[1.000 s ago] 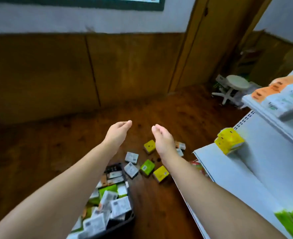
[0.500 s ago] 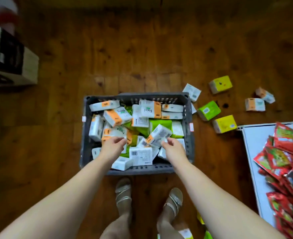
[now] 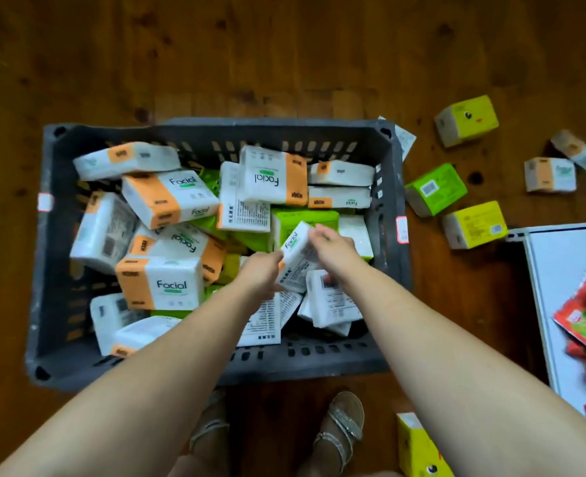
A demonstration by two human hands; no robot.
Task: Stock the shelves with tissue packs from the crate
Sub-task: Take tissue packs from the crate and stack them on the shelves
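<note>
2 hands grip 1 tilted tissue pack (image 3: 296, 256) inside the grey crate (image 3: 216, 132): your left hand (image 3: 260, 273) and right hand (image 3: 336, 249) curl on opposite sides (likely to lift it out squarely).

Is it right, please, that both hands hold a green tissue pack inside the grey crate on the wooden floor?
Not quite: the head view shows the left hand and right hand holding a white Facial pack, not green, inside the grey crate on the wooden floor.
</note>
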